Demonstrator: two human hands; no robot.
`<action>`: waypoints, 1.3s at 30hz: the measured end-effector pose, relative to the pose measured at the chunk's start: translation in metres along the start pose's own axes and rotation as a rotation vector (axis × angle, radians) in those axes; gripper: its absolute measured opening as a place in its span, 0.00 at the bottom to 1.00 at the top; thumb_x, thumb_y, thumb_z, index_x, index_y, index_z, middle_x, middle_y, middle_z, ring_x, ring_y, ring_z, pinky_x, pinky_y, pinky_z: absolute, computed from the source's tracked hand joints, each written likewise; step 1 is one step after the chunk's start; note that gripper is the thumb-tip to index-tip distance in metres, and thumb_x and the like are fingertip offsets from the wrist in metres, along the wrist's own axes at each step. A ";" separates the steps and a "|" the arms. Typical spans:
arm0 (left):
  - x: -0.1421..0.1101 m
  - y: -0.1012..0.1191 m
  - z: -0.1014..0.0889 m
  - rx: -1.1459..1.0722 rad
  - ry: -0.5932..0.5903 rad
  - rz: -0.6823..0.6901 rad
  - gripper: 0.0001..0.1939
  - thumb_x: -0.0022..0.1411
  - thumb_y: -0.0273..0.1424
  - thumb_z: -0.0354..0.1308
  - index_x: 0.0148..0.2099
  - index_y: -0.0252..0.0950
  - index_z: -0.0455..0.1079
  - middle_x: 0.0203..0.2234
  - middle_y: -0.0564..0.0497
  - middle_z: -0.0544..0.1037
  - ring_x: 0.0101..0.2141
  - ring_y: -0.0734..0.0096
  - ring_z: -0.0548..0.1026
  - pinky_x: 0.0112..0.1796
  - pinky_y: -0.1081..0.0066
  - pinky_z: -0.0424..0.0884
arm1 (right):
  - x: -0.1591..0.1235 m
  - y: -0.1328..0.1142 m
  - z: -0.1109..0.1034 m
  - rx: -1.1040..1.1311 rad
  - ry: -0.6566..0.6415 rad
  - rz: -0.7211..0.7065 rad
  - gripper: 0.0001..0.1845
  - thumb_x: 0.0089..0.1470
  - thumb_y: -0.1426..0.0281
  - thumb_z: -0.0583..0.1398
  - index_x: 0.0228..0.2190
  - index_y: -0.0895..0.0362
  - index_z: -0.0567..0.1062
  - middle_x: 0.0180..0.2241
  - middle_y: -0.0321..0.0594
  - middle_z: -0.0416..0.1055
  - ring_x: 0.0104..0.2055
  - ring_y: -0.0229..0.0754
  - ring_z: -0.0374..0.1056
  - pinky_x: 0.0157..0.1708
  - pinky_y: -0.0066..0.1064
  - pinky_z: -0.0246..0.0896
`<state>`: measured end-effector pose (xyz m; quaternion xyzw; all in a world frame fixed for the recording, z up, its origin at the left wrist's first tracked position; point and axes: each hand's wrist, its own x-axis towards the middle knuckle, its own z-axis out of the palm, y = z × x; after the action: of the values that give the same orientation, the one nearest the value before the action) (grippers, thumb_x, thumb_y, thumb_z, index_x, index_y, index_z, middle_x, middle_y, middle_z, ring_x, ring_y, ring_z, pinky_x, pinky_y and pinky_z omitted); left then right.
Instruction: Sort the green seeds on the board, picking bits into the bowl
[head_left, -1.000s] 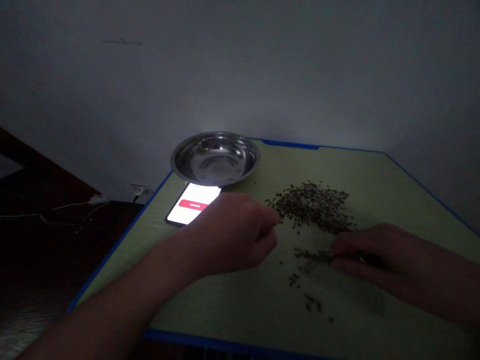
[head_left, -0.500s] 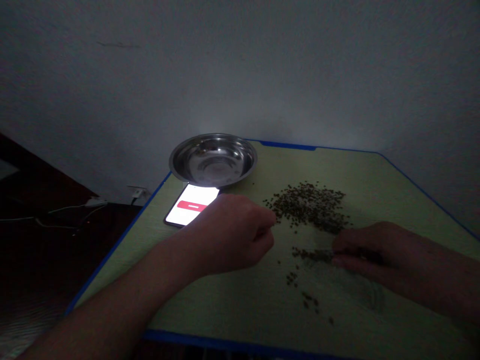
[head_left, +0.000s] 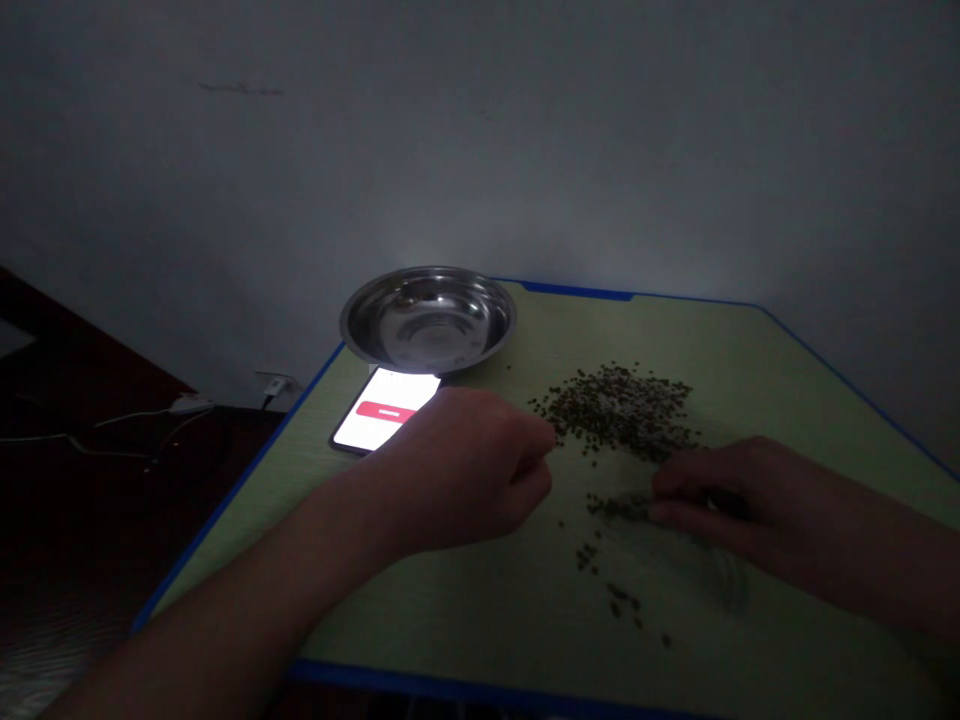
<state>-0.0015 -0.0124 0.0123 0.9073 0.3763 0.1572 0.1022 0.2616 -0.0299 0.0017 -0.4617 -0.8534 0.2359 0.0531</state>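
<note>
My left hand (head_left: 480,465) is closed in a fist above the table, its fingertips by the left edge of a loose pile of small dark beans or seeds (head_left: 622,405). Whatever it may hold is hidden. At the right, my right hand (head_left: 739,490) is closed, thumb against fingers, just below the pile. Something dark shows inside its grip, and a faint see-through shape (head_left: 731,590) lies under it; I cannot tell its kind. A short row of the same grains (head_left: 619,508) reaches the right fingertips. A few stray grains (head_left: 624,603) lie nearer the front.
A shiny metal bowl (head_left: 439,325) stands at the table's back left. In front of it lies a phone (head_left: 371,430) with a lit screen, partly behind my left wrist. The pale table (head_left: 465,620) has a blue edge and meets a wall (head_left: 480,150). Cables (head_left: 112,450) run at the left.
My right hand has shifted slightly to the left. My left hand keeps its place, and the grain pile looks the same.
</note>
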 end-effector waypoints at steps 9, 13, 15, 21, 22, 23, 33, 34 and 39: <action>0.000 -0.001 0.001 0.012 -0.007 0.006 0.12 0.53 0.26 0.51 0.20 0.34 0.55 0.14 0.58 0.58 0.16 0.80 0.55 0.22 0.72 0.44 | 0.007 -0.012 0.001 -0.048 -0.094 0.036 0.13 0.59 0.61 0.56 0.26 0.52 0.74 0.22 0.32 0.72 0.22 0.37 0.65 0.22 0.30 0.51; -0.001 -0.001 0.001 0.031 0.010 0.003 0.12 0.53 0.26 0.51 0.19 0.34 0.55 0.13 0.58 0.55 0.16 0.81 0.53 0.21 0.72 0.43 | 0.018 -0.016 0.001 -0.154 -0.036 -0.011 0.14 0.59 0.60 0.57 0.25 0.52 0.73 0.21 0.32 0.71 0.22 0.37 0.64 0.22 0.30 0.48; -0.001 -0.001 0.001 0.034 0.000 -0.011 0.13 0.53 0.26 0.51 0.19 0.34 0.55 0.13 0.59 0.54 0.16 0.81 0.52 0.21 0.72 0.43 | 0.025 -0.020 0.000 -0.204 -0.004 -0.038 0.13 0.58 0.61 0.57 0.24 0.53 0.72 0.21 0.32 0.70 0.22 0.37 0.64 0.22 0.29 0.47; 0.000 -0.002 0.001 0.043 0.004 -0.028 0.12 0.53 0.27 0.52 0.19 0.34 0.55 0.13 0.59 0.53 0.16 0.80 0.51 0.21 0.72 0.44 | 0.039 -0.032 0.001 -0.167 -0.010 -0.184 0.07 0.57 0.70 0.58 0.26 0.55 0.71 0.25 0.33 0.71 0.25 0.36 0.65 0.25 0.27 0.49; 0.000 -0.002 0.001 0.045 0.007 -0.027 0.13 0.53 0.26 0.52 0.19 0.34 0.54 0.13 0.59 0.52 0.16 0.80 0.50 0.21 0.72 0.44 | 0.039 -0.033 0.002 -0.152 -0.022 -0.209 0.06 0.56 0.71 0.58 0.27 0.55 0.72 0.25 0.32 0.71 0.25 0.35 0.65 0.25 0.27 0.49; 0.000 -0.002 0.001 0.046 0.010 -0.028 0.13 0.53 0.26 0.52 0.19 0.34 0.54 0.12 0.59 0.52 0.16 0.81 0.49 0.21 0.72 0.43 | 0.038 -0.032 0.003 -0.135 -0.038 -0.226 0.06 0.57 0.71 0.58 0.27 0.55 0.72 0.25 0.32 0.71 0.25 0.35 0.65 0.25 0.27 0.49; 0.001 -0.003 0.004 0.041 0.019 -0.026 0.13 0.53 0.27 0.52 0.19 0.34 0.55 0.13 0.59 0.53 0.16 0.81 0.49 0.21 0.72 0.44 | 0.016 -0.032 0.013 0.003 -0.146 -0.201 0.10 0.60 0.65 0.58 0.28 0.54 0.74 0.26 0.30 0.72 0.26 0.34 0.66 0.26 0.26 0.51; 0.001 -0.003 0.004 0.038 0.022 -0.029 0.14 0.53 0.27 0.52 0.18 0.34 0.55 0.13 0.59 0.52 0.16 0.81 0.49 0.21 0.72 0.44 | 0.014 -0.033 0.014 0.014 -0.156 -0.196 0.10 0.60 0.65 0.58 0.28 0.54 0.74 0.26 0.31 0.72 0.27 0.34 0.66 0.26 0.27 0.52; 0.002 -0.003 0.003 0.026 0.033 -0.042 0.14 0.52 0.27 0.52 0.18 0.34 0.54 0.12 0.60 0.51 0.16 0.81 0.47 0.21 0.72 0.43 | 0.007 -0.036 0.020 0.053 -0.181 -0.171 0.10 0.59 0.64 0.58 0.28 0.53 0.75 0.26 0.31 0.74 0.27 0.34 0.68 0.26 0.27 0.52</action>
<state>-0.0006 -0.0091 0.0088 0.8978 0.3990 0.1650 0.0874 0.2240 -0.0483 -0.0004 -0.3627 -0.8844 0.2937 0.0078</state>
